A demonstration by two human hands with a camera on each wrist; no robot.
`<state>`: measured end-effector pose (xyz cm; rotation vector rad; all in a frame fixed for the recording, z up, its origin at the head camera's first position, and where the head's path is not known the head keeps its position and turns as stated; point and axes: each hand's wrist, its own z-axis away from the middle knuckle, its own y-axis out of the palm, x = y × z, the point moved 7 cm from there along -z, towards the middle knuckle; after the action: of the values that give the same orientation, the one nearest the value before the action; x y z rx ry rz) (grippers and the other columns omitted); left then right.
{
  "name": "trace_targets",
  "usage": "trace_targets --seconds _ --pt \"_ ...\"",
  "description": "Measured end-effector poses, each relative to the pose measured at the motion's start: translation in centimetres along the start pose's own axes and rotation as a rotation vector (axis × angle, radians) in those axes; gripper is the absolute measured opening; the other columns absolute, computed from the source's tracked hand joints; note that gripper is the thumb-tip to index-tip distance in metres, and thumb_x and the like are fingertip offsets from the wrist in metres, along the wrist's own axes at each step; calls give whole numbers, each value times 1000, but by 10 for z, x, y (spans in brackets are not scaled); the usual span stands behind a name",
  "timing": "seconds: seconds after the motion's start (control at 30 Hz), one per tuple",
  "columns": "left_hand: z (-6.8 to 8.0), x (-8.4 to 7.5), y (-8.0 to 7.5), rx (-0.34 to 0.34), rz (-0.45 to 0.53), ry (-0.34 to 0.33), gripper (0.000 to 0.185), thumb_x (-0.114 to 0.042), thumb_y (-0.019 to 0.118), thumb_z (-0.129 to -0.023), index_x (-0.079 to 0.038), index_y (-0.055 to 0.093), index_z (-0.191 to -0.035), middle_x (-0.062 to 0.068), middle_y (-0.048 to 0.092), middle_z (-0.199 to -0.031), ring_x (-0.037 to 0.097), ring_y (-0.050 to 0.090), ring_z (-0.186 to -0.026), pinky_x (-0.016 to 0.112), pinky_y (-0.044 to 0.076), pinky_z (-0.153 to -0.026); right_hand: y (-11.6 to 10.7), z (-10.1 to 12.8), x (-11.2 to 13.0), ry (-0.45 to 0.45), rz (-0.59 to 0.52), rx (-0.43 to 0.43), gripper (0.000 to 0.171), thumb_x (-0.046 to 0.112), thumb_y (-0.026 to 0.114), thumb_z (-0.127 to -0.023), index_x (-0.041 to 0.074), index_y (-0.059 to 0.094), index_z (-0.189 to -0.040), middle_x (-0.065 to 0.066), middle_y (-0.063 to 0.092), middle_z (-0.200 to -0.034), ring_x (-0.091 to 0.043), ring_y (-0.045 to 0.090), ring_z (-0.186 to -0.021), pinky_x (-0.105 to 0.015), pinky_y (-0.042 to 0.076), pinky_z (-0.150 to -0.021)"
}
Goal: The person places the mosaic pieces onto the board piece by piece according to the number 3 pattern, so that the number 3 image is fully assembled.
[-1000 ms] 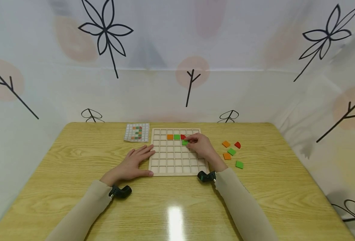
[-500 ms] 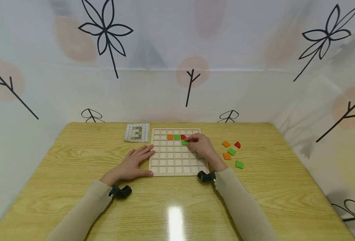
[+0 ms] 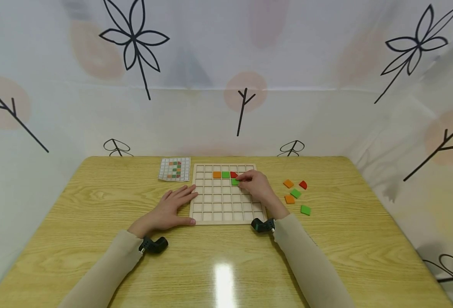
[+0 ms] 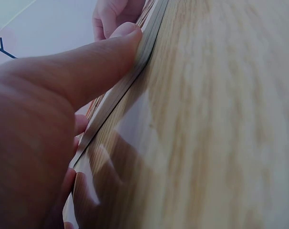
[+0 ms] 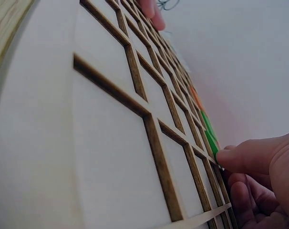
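Green sq. tile (image 3: 235, 182) sits under the fingertips (image 3: 243, 182) of the right hand (image 3: 258, 187), in a cell of the 3rd row of the wooden grid board (image 3: 211, 205), just below the red piece (image 3: 233, 175). Fingers are curled down onto the tile; the right wrist view shows a fingertip (image 5: 229, 158) touching the tile's edge (image 5: 210, 136), but whether it's pinched or only pressed, can't tell.

Left hand (image 3: 170, 209) lies flat w/ straight fingers on the table (image 3: 95, 205), thumb against the board's left-front edge (image 4: 135, 67), fingertips at its left side; holds nothing.

2nd row of the board, L to R: orange tile (image 3: 216, 175), green tile (image 3: 225, 174), then the red piece.

Right of the board, loose pcs. on the table: orange (image 3: 288, 184), red quarter-round (image 3: 303, 185), green (image 3: 295, 193), orange (image 3: 289, 199), green (image 3: 305, 210). Left of the board's far corner lies a pattern card (image 3: 175, 169) w/ coloured squares. Beige sleeves cover both forearms; a black wrist cam (image 3: 154, 245) sits on the left one.
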<state>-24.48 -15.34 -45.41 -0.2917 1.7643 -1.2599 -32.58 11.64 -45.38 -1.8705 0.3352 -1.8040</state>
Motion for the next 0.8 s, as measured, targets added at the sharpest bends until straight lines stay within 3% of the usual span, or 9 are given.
trace_targets --seconds 0.63,0.8 --pt "1 1 -2 6 -3 -1 85 -54 68 -90 -14 35 -157 6 19 -165 32 10 -151 64 2 -114 1 -2 3 -32 34 -13 15 7 71 -92 6 78 -106 -10 64 -114 -27 59 -98 -41 49 -86" --pt "1 0 -1 3 0 1 85 -54 68 -90 -14 35 -157 6 19 -165 32 10 -151 63 2 -114 -2 -1 1 9 -42 23 17 9 68 -94 8 76 -109 -8 64 -120 -26 59 -104 -40 49 -88"
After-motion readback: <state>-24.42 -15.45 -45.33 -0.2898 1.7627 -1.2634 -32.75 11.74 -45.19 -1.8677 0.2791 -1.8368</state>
